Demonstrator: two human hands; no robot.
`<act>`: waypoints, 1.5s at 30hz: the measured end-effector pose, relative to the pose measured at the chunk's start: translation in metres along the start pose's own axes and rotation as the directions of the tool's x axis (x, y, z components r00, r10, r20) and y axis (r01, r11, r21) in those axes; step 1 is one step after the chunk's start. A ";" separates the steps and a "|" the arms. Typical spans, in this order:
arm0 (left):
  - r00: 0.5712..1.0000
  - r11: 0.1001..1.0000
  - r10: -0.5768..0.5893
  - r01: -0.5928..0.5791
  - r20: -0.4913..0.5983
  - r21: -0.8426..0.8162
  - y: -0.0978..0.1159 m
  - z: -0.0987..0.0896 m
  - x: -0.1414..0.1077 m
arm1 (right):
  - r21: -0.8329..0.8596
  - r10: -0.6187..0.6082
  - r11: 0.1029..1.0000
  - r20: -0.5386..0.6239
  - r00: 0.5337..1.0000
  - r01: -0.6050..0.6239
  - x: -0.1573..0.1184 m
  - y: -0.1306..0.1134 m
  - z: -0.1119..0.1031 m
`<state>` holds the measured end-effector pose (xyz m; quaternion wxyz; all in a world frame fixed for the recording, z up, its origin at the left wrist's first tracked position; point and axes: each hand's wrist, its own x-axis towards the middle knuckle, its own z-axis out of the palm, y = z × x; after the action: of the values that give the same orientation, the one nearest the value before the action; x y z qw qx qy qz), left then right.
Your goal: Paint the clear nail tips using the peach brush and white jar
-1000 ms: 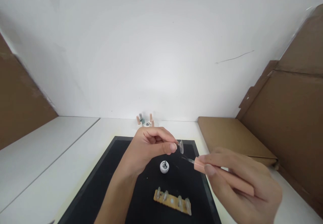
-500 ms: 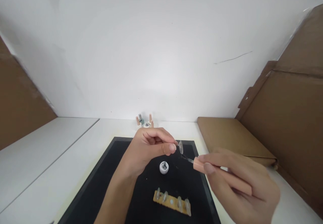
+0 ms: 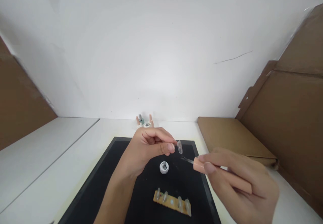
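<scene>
My left hand [image 3: 148, 148] pinches a clear false nail tip [image 3: 180, 147] by a small stem or base hidden between thumb and forefinger. In my right hand [image 3: 237, 180] is a nail polish brush, its peach cap [image 3: 199, 165] gripped between thumb and fingers. The bristles point left, just below the nail tip and apart from it. Beneath my hands, a small round white jar [image 3: 164, 167] with something dark and shiny inside stands on the black mat [image 3: 141, 197]. Closer to me lies a yellow-brown strip [image 3: 172, 202] carrying several clear nail tips upright and one pale blue dot.
Several peach and grey-green bottles [image 3: 145, 120] stand at the back by the white wall [image 3: 161, 66]. A flat cardboard box [image 3: 227, 133] lies at the back right, and cardboard panels [image 3: 297, 116] rise on both sides.
The nail tip has turned slightly in my left fingers and now shows its face at a different angle. My right hand and the brush have barely moved.
</scene>
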<state>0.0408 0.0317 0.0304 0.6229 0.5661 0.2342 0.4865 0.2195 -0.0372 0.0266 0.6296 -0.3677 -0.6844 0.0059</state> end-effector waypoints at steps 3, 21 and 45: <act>1.000 1.000 0.001 -0.001 0.006 -0.002 -0.001 -0.001 0.000 | -0.001 0.005 1.000 -0.073 0.997 -0.006 -0.003 0.000 0.002; 1.000 1.000 -0.005 0.005 0.017 0.006 -0.002 -0.003 -0.001 | 0.034 0.001 0.999 -0.040 0.999 0.001 0.000 0.001 0.001; 0.999 0.999 0.012 -0.011 0.037 -0.041 -0.001 0.002 0.002 | 0.035 -0.009 0.999 0.039 0.999 0.008 0.003 -0.002 0.000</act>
<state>0.0438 0.0328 0.0309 0.6358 0.5633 0.2094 0.4843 0.2191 -0.0370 0.0296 0.6222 -0.3536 -0.6980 0.0224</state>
